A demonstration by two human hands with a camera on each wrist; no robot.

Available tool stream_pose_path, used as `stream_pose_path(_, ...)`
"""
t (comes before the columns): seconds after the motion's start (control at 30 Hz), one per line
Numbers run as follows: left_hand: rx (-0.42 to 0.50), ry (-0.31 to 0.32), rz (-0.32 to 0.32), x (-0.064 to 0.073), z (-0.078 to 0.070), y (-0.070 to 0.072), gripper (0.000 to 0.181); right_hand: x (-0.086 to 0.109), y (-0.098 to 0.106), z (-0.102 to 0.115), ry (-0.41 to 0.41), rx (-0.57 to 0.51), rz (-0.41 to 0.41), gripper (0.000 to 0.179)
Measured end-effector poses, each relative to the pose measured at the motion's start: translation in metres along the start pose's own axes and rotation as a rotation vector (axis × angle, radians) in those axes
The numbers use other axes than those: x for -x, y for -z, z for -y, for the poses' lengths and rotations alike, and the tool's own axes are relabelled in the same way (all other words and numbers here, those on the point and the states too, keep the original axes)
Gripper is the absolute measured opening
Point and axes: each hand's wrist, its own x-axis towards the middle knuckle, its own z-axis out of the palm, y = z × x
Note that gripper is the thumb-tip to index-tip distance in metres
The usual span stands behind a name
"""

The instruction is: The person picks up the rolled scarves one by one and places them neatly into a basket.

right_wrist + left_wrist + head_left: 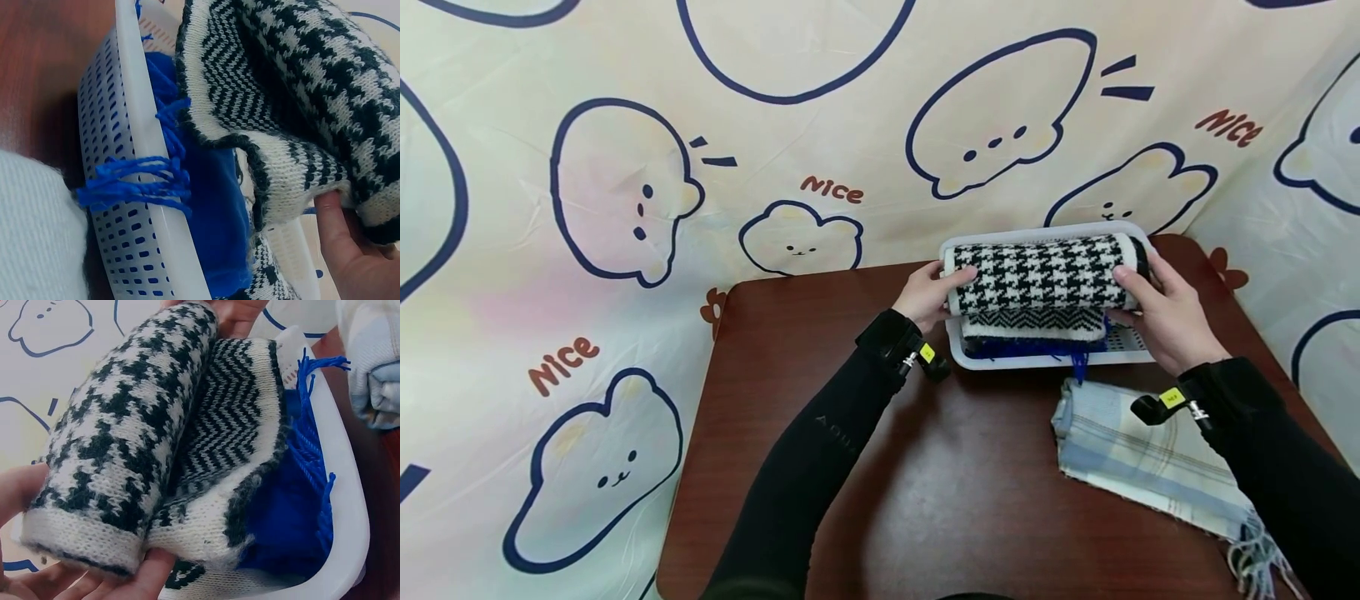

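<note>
A black-and-white knitted scarf (1037,273), houndstooth outside with a zigzag band below, is rolled into a thick bundle over the white plastic basket (1015,364). My left hand (922,293) grips the bundle's left end, thumb on top and fingers beneath. At the other end my right hand (1176,321) holds it the same way. In the left wrist view a loose flap of the scarf hangs beside the roll. Under it, a blue scarf (281,506) lies in the basket, its fringe (134,181) hanging over the rim in the right wrist view.
A folded pale blue and cream plaid scarf (1150,450) lies on the brown table (940,500) in front of the basket, its fringe toward the near right. Behind the table hangs a cartoon-printed cloth (820,150), close to the basket's back.
</note>
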Motion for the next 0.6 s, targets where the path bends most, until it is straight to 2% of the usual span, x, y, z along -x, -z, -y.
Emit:
stream_pose_path(0.27, -0.048, -0.008, -0.033, -0.01, 0.004, -0.007, 0.078, -0.013, 0.003, -0.004, -0.03, 0.057, -0.032, 0.077)
stream_pose_path(0.6, -0.012, -0.006, -0.061, -0.025, 0.009, -0.013, 0.076, -0.033, 0.006, -0.005, -0.047, 0.174, -0.035, 0.075)
